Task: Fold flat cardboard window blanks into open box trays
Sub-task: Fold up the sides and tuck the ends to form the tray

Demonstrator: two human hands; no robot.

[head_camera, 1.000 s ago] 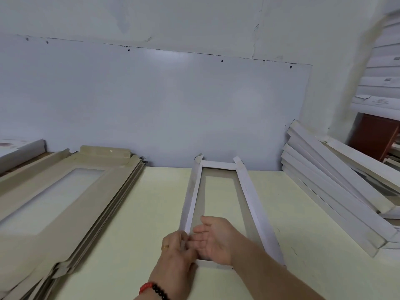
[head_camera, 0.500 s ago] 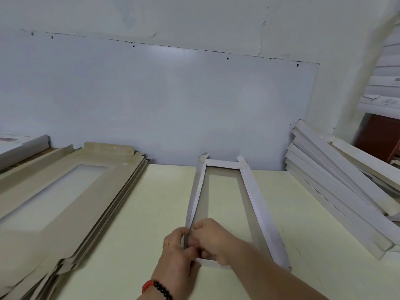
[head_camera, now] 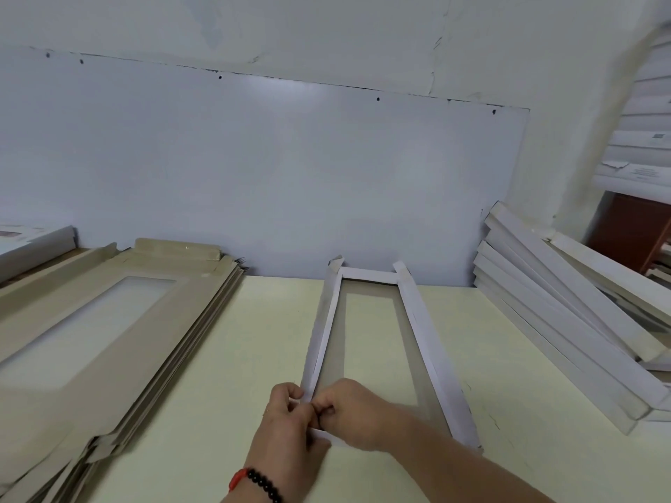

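A long cardboard tray [head_camera: 377, 343] with a window cut in its base lies on the pale yellow table [head_camera: 225, 357], running away from the person toward the grey wall panel [head_camera: 272, 168]. Its two long side walls stand folded up, and the far end wall is up as well, with small flaps poking out at the far corners.

Both hands meet at the tray's near left corner. The left hand [head_camera: 287, 426] has its fingers curled, pinching the near end of the left side wall from the outside. The right hand [head_camera: 354, 412] comes across from the right with its fingers curled in, gripping the same corner from the inside; its fingertips seem to be tucking a small flap there, though the hands hide the flap itself. The near end wall shows only as a thin white strip beneath the hands. A bead bracelet [head_camera: 259, 482] with a red piece sits on the left wrist.

To the left, well apart from the tray, lies a stack of flat brown blanks [head_camera: 120, 321] with window cut-outs. To the right, a pile of finished white trays [head_camera: 566, 321] leans against the wall, near the tray but not touching it.
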